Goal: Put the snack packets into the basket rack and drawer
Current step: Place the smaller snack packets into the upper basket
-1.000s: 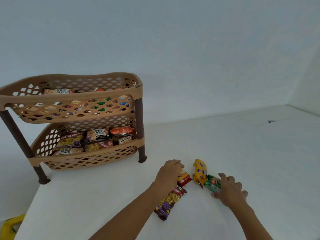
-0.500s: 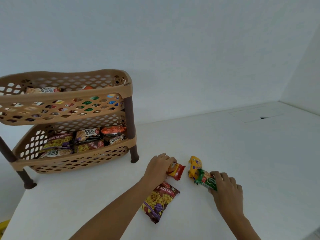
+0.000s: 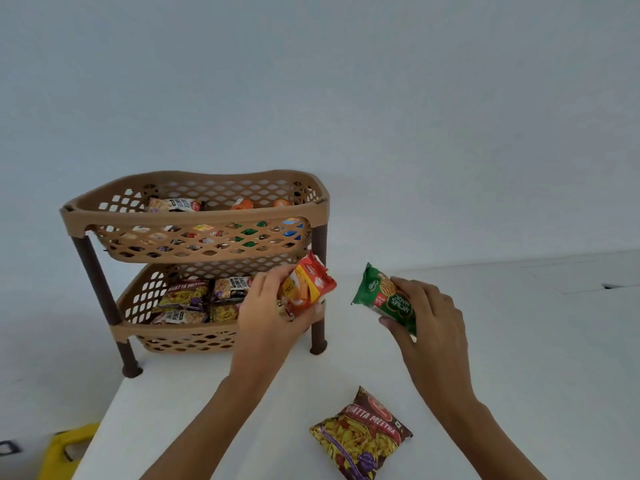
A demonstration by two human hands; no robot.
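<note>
Nearest the camera, a brown-and-yellow packet (image 3: 360, 434) is lying flat on the white table (image 3: 519, 358), untouched and waiting its turn. Above it, the right hand (image 3: 426, 317) is closing around a green packet (image 3: 382, 297), thumb underneath and fingers (image 3: 412, 289) wrapping over the top, holding it in the air just right of the rack (image 3: 194, 220). The left hand (image 3: 270, 317) is gripping a red-and-orange packet (image 3: 308, 289) the same way, raised in front of the rack's right front leg (image 3: 318, 289) and level with the gap between the two tiers.

Both hands are looking ready to deliver. To do it well, the left packet is probably best going in first, since it is closer; it should be lifting clear of the front rim rather than pushing against the lattice. The upper basket (image 3: 298, 216) is looking fuller, so the lower basket (image 3: 180, 332), with packets lying flat toward its left and middle, may be offering easier room at its right end. Keeping the grip light should be sparing the crisp contents, as these foil pouches are puffy and slippery.

No drawer is showing in this view.
</note>
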